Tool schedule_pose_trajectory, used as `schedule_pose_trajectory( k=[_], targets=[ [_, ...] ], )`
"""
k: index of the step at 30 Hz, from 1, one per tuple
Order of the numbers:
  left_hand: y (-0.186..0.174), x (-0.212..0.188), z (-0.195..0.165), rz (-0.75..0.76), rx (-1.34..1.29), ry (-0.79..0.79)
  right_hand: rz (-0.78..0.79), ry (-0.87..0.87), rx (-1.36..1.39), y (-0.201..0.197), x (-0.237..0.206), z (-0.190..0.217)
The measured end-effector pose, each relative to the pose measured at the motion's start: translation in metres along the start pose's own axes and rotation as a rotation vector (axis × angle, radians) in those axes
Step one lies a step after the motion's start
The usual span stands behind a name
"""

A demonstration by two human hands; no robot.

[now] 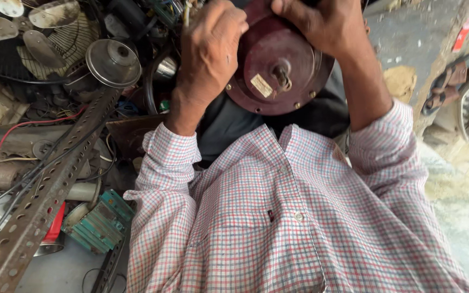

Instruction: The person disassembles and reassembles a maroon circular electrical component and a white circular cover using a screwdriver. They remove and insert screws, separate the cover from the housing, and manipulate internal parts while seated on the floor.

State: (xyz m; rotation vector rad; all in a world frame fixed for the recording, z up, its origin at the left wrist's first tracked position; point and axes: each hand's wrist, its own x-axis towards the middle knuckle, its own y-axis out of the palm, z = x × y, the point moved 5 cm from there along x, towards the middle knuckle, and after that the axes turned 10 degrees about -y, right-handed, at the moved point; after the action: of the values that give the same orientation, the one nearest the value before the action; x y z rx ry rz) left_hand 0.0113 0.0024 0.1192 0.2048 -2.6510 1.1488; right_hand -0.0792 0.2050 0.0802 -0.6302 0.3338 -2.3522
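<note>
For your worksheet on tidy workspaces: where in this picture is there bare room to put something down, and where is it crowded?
Bare: the grey concrete floor right of the maroon motor housing, and the pale patch beside the perforated angle bar. Crowded: the fan parts and wires upper left.

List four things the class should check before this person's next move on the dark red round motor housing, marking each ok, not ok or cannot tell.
1. Left hand grips the dark red motor housing at its left edge: ok.
2. Right hand holds the housing's upper right rim: ok.
3. Centre shaft is uncovered and in sight: ok.
4. Housing rests steadily on the lap: cannot tell, since its lower edge only meets dark cloth.
5. Space beside the left hand is free of clutter: not ok; fan parts, wires and a perforated metal angle bar crowd close.
</note>
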Motion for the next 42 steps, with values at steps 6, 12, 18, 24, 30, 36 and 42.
schedule_pose_trajectory(
  k=[6, 12, 18, 24, 30, 36, 42],
  targets=[
    [-0.007, 0.001, 0.001, 0.036, -0.083, 0.041, -0.085, 0.108, 0.111, 0.004, -0.001, 0.014],
    [-0.012, 0.002, -0.006, 0.025, -0.017, 0.032, -0.079, 0.059, 0.078, 0.004, 0.011, 0.019],
    [-0.02, 0.003, -0.005, 0.021, -0.029, -0.057, -0.09, 0.013, 0.047, 0.007, 0.01, 0.016],
    [-0.022, 0.0, -0.003, 0.02, -0.054, -0.019, -0.083, -0.01, 0.192, 0.013, 0.008, 0.015],
    [-0.015, -0.003, 0.013, 0.074, -0.123, -0.09, -0.078, 0.018, 0.126, 0.015, 0.006, 0.02],
    [-0.019, -0.007, 0.007, 0.002, -0.153, 0.057, -0.065, 0.092, 0.094, 0.017, 0.001, 0.01],
    [-0.022, -0.007, 0.003, 0.036, -0.075, 0.004, -0.067, 0.022, 0.105, 0.018, -0.003, 0.011]
  ],
)
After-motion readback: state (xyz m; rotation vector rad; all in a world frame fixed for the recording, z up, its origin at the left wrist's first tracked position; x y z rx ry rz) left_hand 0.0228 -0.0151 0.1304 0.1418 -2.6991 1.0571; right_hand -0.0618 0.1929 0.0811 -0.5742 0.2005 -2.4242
